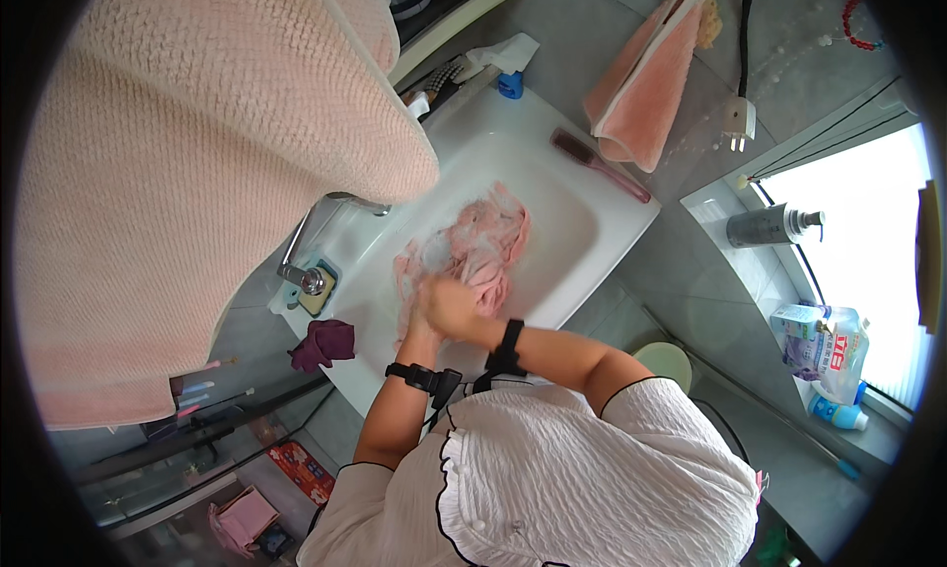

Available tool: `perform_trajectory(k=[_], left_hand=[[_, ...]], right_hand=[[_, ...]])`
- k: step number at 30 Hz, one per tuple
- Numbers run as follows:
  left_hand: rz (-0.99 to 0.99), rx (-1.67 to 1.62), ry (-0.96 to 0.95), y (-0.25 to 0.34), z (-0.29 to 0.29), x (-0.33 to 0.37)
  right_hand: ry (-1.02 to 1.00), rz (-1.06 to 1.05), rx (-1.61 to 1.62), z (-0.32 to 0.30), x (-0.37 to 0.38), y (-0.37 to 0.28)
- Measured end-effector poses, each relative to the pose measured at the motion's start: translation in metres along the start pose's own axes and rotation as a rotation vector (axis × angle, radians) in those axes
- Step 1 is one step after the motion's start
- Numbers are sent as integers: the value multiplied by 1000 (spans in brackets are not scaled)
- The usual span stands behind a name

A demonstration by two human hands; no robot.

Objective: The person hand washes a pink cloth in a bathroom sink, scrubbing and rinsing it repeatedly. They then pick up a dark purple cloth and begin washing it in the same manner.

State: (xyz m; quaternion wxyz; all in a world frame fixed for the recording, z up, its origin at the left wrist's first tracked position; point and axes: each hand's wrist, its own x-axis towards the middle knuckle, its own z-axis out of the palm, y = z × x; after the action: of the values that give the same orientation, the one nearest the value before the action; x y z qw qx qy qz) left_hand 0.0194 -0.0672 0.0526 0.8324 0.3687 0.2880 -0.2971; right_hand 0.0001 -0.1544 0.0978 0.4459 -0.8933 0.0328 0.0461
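Note:
A wet pink cloth (490,237) with white suds lies bunched in the white sink (582,217). At the near end of the cloth, my right hand (456,309) is closed on a fold, its outline blurred by motion. My left hand (422,316) presses close against the right one and is closed on the same cloth. The right hand covers part of the left hand's fingers. Both wrists carry black straps. A metal tap (301,271) stands on the sink's left rim, beside a soap dish with a yellowish bar of soap (318,291).
A large pale pink towel (197,173) hangs at the upper left. A dark purple cloth (323,345) drapes over the sink's left rim; a pink-handled brush (602,165) rests on the far right rim. A pump bottle (774,226) and a refill pouch (821,340) stand by the window.

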Motion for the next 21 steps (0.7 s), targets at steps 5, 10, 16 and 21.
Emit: perform_trajectory(k=[5,10,16,21], left_hand=[[-30,-55,7,-5,-4,4],[-303,-984,3,-11,-69,24],[108,374,-85,66,21,-57],[113,1266,-277,84,-16,-33]], right_hand=[[10,22,-99,24,-4,15],[-106,-150,-128,3,10,29],[-380,-386,354,-43,25,104],[-465,-498,28,-53,31,133]])
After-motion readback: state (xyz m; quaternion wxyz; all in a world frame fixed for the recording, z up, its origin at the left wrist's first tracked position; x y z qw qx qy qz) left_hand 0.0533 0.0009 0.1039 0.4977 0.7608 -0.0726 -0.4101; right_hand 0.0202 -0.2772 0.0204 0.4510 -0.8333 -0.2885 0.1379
